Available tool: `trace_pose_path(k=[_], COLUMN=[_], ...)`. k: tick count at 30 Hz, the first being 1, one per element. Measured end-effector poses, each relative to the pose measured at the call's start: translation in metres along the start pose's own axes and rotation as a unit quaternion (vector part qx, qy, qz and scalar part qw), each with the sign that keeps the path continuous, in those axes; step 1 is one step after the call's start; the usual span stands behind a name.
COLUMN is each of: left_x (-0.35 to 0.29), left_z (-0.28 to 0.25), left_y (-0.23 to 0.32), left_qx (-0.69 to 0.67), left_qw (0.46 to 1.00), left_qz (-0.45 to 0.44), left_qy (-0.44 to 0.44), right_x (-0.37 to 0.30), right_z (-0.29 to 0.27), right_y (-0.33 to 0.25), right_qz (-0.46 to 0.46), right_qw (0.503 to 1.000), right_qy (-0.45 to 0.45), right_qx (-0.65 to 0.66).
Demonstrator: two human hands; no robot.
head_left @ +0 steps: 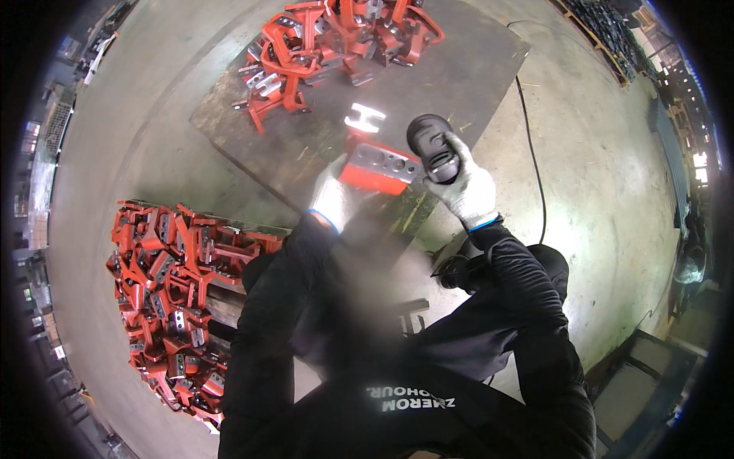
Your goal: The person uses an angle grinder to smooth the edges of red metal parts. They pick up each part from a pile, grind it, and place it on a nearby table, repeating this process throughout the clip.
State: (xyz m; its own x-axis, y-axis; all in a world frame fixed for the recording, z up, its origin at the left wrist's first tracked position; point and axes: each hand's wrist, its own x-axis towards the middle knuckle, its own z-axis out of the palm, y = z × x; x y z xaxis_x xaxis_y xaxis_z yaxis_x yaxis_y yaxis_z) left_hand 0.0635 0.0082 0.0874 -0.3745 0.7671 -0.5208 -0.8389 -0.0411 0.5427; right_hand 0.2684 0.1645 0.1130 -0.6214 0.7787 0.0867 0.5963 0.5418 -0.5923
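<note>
In my left hand, which wears a white glove with a blue cuff edge, is a red metal bracket. Its bare grey face with several round holes is turned up, and a shiny forked end points away from me. My right hand, gloved the same way, is wrapped round a black handheld power tool with a rounded head; its exact kind is unclear. The tool is just right of the bracket, with a small gap between them. Both are held over a dark tabletop.
A heap of red brackets lies on the far part of the tabletop. More brackets are piled on a pallet at my left. A black cable runs along the floor at the right. A dark blurred patch covers part of my lap.
</note>
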Motion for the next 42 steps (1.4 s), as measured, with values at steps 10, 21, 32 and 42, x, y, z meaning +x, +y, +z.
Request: trace_pose_path(k=[10, 21, 32, 42], left_x=[0.054, 0.052, 0.046, 0.044], left_z=[-0.051, -0.050, -0.048, -0.053], left_y=[0.005, 0.003, 0.013, 0.014], left_qx=[0.161, 0.334, 0.207, 0.093], left_qw=[0.942, 0.893, 0.950, 0.985], left_qz=[0.179, 0.191, 0.147, 0.036], left_qy=[0.233, 0.232, 0.183, 0.143], right_x=[-0.017, -0.012, -0.003, -0.003], right_z=[-0.020, -0.007, -0.001, 0.016], right_y=[-0.020, -0.019, 0.000, 0.018], right_qz=[-0.011, -0.067, 0.039, 0.126], right_qw=[0.963, 0.964, 0.902, 0.851], right_qy=[-0.072, -0.154, -0.171, -0.201], right_qx=[0.260, 0.206, 0.395, 0.469])
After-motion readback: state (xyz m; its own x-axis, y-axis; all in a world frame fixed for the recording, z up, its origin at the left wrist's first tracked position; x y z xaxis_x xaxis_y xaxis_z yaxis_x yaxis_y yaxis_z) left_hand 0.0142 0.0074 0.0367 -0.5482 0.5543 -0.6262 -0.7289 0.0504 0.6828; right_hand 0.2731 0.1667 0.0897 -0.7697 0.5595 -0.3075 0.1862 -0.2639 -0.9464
